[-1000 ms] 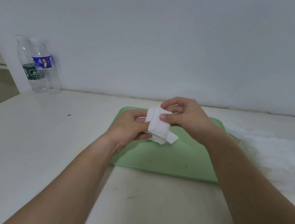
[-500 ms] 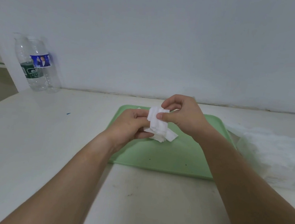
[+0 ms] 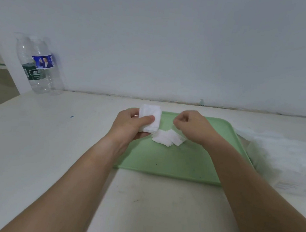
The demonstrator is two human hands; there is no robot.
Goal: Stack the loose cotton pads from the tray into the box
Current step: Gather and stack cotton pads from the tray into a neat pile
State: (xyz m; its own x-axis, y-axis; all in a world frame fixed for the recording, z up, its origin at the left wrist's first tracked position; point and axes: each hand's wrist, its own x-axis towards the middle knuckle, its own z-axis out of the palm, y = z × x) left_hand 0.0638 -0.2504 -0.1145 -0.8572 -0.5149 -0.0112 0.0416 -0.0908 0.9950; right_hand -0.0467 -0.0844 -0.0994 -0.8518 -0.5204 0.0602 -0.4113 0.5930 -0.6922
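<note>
Over a green tray (image 3: 163, 162) on the white tabletop (image 3: 35, 152), my left hand (image 3: 129, 126) pinches a pad stack (image 3: 151, 114) under its thumb while my right hand (image 3: 191, 126) hovers curled, empty, above loose pads (image 3: 167, 139); a slack grip could fan the stack.

Near half of the green plastic tray (image 3: 172, 163) lies open; loose white cotton pads (image 3: 168, 138) occupy its middle. Far left stand clear plastic bottles (image 3: 40, 66).

Two hands: left hand (image 3: 129, 128), right hand (image 3: 193, 126). One green tray (image 3: 172, 161). Two clear water bottles (image 3: 42, 74). Two cotton-pad clumps: held stack (image 3: 151, 115), loose pile (image 3: 167, 138).
</note>
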